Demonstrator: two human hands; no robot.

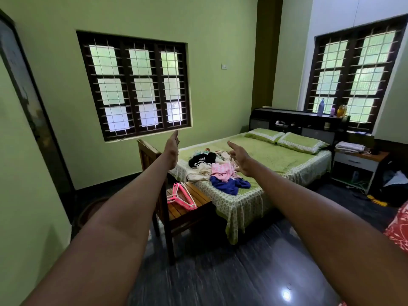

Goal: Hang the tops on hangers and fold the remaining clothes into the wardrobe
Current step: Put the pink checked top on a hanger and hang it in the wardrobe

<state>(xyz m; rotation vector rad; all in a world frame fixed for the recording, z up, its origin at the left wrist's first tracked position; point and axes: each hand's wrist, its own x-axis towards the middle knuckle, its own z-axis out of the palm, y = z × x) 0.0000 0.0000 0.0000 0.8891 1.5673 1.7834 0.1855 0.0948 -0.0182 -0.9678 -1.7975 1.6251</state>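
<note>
Clothes, a loose heap of black, cream, pink and blue garments [217, 171], lie on the near corner of the green-sheeted bed [265, 151]; pink plastic hangers [181, 196] rest on the slatted wooden chair [187, 206] just beside that corner; both bare arms reach forward above them; left hand [172, 149] edge-on, fingers straight, holding nothing; right hand [241, 157] spread, fingers loosely extended, holding nothing; dark barred window [136, 87] behind.

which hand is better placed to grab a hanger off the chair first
Probably left. The left hand is held out on the side of the chair holding the pink hangers; the right hand is over the clothes pile.
</note>
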